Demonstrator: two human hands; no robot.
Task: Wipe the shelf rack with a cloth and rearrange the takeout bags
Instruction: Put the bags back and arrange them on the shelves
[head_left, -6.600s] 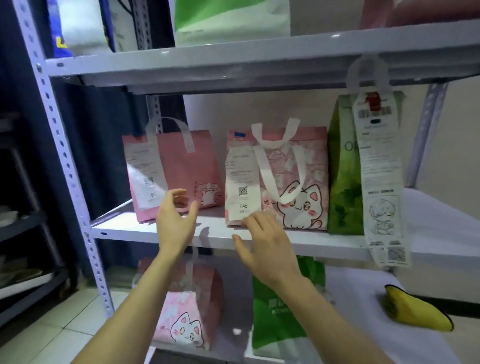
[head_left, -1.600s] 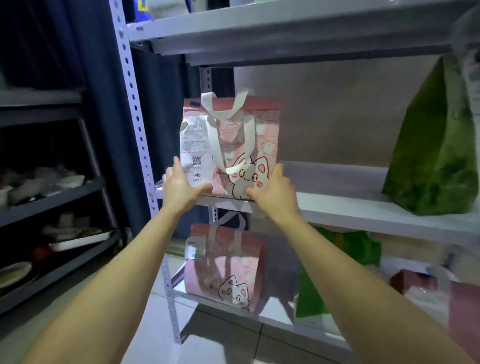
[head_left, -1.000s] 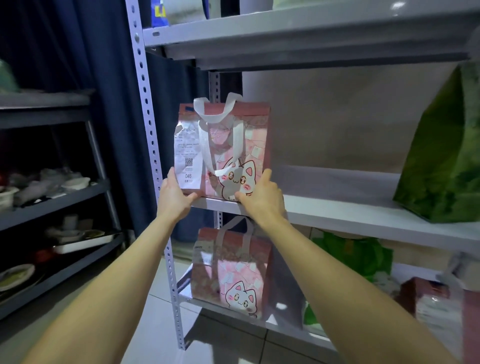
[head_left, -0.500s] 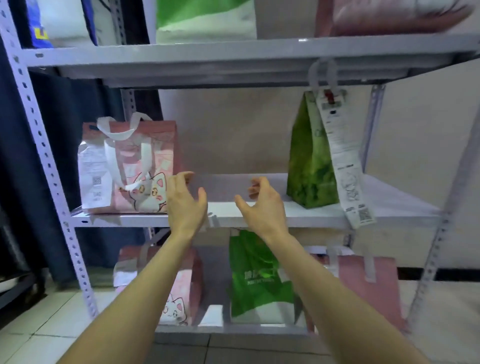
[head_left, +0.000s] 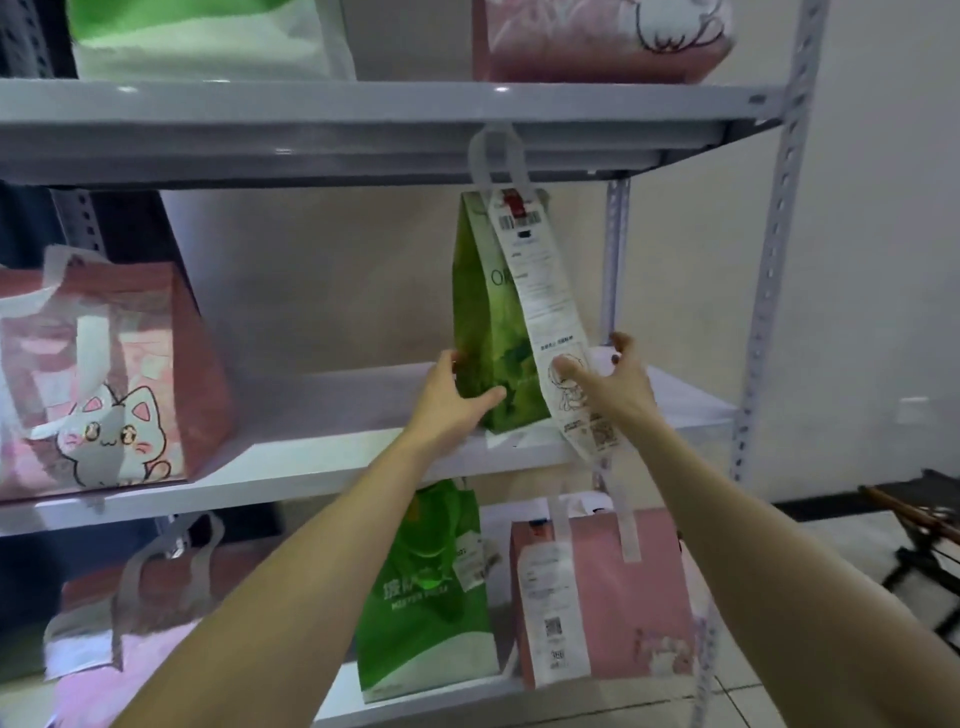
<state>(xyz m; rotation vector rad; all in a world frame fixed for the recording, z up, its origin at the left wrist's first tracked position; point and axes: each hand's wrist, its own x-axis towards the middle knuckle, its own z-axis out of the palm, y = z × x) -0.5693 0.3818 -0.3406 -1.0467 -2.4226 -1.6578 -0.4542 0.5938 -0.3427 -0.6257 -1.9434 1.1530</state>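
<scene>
Got the green bag (head_left: 483, 322) standing on the middle shelf (head_left: 322, 457), well right of the pink cat bag (head_left: 104, 384). My left hand (head_left: 452, 402) wraps its lower left edge, thumb in front. My right hand (head_left: 615, 387) curls round the other side, thumb pinning the long receipt (head_left: 545, 312) so it doesn't flap. Holding low on both sides should keep it upright when I shift it.

lighting: dim, cool, flat; source overhead, with small glints on your top shelf (head_left: 501, 89) edge. shadow: soft, beneath each shelf. blur: smear on the pink cat bag (head_left: 119, 405) at your left. distortion: right post (head_left: 779, 208) bows outward.
</scene>
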